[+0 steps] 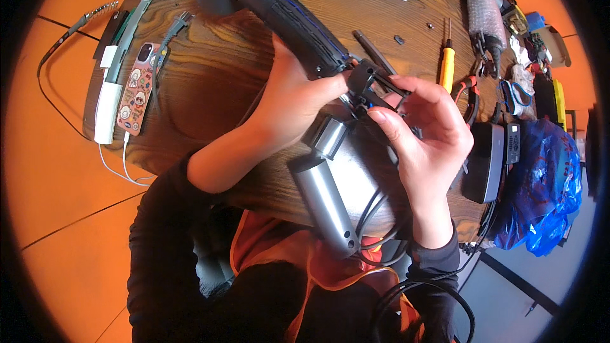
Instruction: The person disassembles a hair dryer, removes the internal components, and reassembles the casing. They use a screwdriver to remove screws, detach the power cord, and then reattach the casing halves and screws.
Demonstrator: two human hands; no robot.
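Note:
My left hand (286,101) is wrapped round the lower end of a hair dryer (289,18), whose black handle has its inner casing exposed and whose grey and pink head points to the far left. At the handle's end is a black plastic part (363,78) with thin prongs and small wires. My right hand (438,130) pinches this part between thumb and fingers; the fingertips partly cover it. Below the hands lie a long silver-grey tube (324,206), tilted over the table edge, and a shorter silver sleeve (332,138). A black cable (370,219) loops down beside the tube.
A yellow screwdriver (448,67), red-handled pliers (472,98) and a bubble-wrapped tool (486,16) lie on the right. A black box (484,162) and a blue plastic bag (540,184) are nearer. Leftward, a patterned phone (135,92) lies near a white cable.

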